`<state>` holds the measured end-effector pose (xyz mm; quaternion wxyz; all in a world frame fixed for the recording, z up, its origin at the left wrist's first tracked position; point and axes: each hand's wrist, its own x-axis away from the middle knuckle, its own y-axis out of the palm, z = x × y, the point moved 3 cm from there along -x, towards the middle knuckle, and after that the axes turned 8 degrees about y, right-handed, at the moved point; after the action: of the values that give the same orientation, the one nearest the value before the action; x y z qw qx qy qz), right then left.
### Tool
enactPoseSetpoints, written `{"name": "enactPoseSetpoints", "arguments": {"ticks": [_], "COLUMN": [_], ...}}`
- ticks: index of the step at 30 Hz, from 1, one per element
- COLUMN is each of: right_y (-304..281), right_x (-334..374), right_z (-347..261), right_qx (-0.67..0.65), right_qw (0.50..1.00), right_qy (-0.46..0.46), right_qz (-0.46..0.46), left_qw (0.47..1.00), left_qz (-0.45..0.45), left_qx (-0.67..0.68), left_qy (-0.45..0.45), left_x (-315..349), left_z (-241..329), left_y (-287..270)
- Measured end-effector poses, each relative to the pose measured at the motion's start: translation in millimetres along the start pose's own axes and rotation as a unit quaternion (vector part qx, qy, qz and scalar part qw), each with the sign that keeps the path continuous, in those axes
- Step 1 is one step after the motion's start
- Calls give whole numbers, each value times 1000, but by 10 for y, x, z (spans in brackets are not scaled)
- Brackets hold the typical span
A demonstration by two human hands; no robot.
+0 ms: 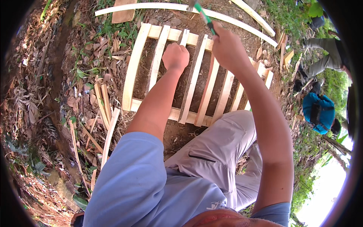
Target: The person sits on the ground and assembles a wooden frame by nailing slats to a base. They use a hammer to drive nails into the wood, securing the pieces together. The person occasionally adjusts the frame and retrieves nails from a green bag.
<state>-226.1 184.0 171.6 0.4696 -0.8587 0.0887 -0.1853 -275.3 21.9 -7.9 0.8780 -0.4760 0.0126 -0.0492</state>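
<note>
A slatted wooden frame (130, 70) lies on the ground before me, with several pale slats set across two long rails. My left hand (176, 57) is closed at the far end of one wooden slat (184, 36), near the far rail. That fist hides part of the slat, and whether a nail is in it I cannot make out. Raised over the far side of the frame, my right hand (228, 47) grips a hammer (204, 17) by its green and black handle. The hammer's head, at the top edge, is blurred and partly out of view.
Long pale strips (242, 25) lie beyond the frame. Loose wooden sticks (104, 104) rest among dry leaves at the left. My bent knee (236, 126) is close to the near rail. Off to the right are other people, one with a blue backpack (319, 111).
</note>
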Motion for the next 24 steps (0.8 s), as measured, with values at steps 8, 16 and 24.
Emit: {"name": "enactPoseSetpoints", "arguments": {"ticks": [8,16,24], "right_y": [-377,-171,128], "right_x": [41,63,108], "right_z": [-230,-152,34], "right_qx": [-84,-8,87], "right_qw": [996,999,994], "right_qy": [-7,-12,6], "right_qz": [35,-29,-66], "left_qw": [1000,1000,1000], "left_qz": [-16,2,6], "left_qx": [-17,-18,-17], "left_qy": [9,2,10], "left_x": [-32,-28,-63], "left_z": [-33,-61,-18], "left_y": [23,15,41]}}
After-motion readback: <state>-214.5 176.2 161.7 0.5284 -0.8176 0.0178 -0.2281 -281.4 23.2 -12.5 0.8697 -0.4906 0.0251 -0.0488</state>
